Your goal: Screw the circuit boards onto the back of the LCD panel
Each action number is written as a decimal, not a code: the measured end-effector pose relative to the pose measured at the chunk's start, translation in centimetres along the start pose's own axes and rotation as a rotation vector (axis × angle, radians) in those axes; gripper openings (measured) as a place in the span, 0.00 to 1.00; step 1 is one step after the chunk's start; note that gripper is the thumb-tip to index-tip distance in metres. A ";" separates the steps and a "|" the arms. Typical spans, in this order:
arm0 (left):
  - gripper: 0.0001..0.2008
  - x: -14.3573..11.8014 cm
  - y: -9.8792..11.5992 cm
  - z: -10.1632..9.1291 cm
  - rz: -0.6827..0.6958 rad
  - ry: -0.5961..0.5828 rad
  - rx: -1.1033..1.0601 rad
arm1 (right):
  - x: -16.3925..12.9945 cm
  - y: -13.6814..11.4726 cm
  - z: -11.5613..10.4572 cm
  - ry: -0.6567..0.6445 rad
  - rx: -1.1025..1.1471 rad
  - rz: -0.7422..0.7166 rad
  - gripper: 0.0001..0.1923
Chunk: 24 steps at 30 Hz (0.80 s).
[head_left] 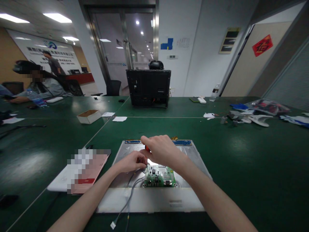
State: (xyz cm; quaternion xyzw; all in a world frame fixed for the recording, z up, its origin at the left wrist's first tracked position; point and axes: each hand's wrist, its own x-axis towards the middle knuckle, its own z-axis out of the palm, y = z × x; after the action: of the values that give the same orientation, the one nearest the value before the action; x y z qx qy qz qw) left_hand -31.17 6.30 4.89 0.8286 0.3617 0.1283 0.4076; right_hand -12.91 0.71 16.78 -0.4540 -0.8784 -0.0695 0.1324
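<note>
A green circuit board (pixel 159 176) lies on the metal back of a flat display panel (pixel 180 199). My right hand (pixel 162 149) is wrapped over the top of a screwdriver (pixel 147 148), whose orange and black handle shows only in part. The tool points down at the board's upper left corner. At that same corner my left hand (pixel 135 162) is closed, thumb and fingers pinched together. What the pinch holds, if anything, is too small to make out. Grey cables (pixel 132 193) run from the board's left side to a white connector (pixel 113 225) over the panel's front edge.
Papers and a pink booklet (pixel 93 172) lie to the left. Beyond them stands an open cardboard box (pixel 89 116). A black monitor housing (pixel 148 88) stands at the back. Loose parts and bags (pixel 248 117) lie on the right, near a bottle (pixel 214 92). Another person sits far left.
</note>
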 end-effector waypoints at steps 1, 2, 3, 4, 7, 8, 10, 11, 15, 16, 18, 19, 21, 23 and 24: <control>0.05 0.0 0.0 0.0 0.003 0.006 0.003 | 0.0 0.0 -0.1 0.006 0.003 -0.007 0.08; 0.05 0.0 -0.1 0.0 0.009 0.016 0.009 | -0.1 -0.1 -0.2 0.010 0.012 -0.018 0.08; 0.05 0.1 -0.1 0.0 0.016 0.025 0.015 | -0.1 -0.1 -0.3 0.014 0.022 -0.028 0.09; 0.05 0.1 -0.1 0.0 0.020 0.029 0.019 | -0.2 -0.1 -0.3 0.013 0.032 -0.037 0.10; 0.03 0.1 0.0 -0.1 0.015 0.007 0.021 | -0.2 0.0 -0.4 -0.007 0.045 -0.036 0.10; 0.03 0.0 0.1 -0.1 0.004 0.000 0.021 | -0.2 0.0 -0.3 -0.015 0.039 -0.025 0.10; 0.04 0.0 0.1 -0.1 -0.015 -0.002 0.017 | -0.1 0.1 -0.2 -0.021 0.023 -0.009 0.10; 0.05 0.0 0.1 -0.1 -0.019 0.000 0.015 | -0.1 0.1 -0.1 -0.014 0.015 -0.005 0.09; 0.05 0.1 -0.2 0.0 0.014 0.013 0.015 | -0.2 0.0 -0.2 0.016 0.031 -0.050 0.09; 0.05 0.1 -0.2 0.0 0.027 0.017 0.012 | -0.2 -0.1 -0.3 0.016 0.040 -0.065 0.09; 0.03 0.1 -0.2 0.0 0.052 0.016 0.012 | -0.3 -0.1 -0.3 0.005 0.053 -0.085 0.10; 0.03 0.1 -0.1 0.0 0.061 0.012 0.021 | -0.2 0.0 -0.3 -0.001 0.054 -0.084 0.10; 0.03 0.0 0.1 -0.1 0.048 0.012 0.050 | -0.1 0.0 -0.3 -0.020 0.043 -0.066 0.10; 0.04 0.0 0.3 -0.1 0.010 0.023 0.075 | 0.0 0.1 -0.2 -0.033 0.030 -0.048 0.09; 0.05 -0.1 0.3 -0.1 -0.006 0.030 0.077 | 0.0 0.1 -0.2 -0.033 0.029 -0.046 0.08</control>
State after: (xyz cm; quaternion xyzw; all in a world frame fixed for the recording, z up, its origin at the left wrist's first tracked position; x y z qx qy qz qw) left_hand -31.13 6.19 5.23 0.8407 0.3747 0.1255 0.3703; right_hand -12.82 0.67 17.00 -0.4328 -0.8916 -0.0522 0.1226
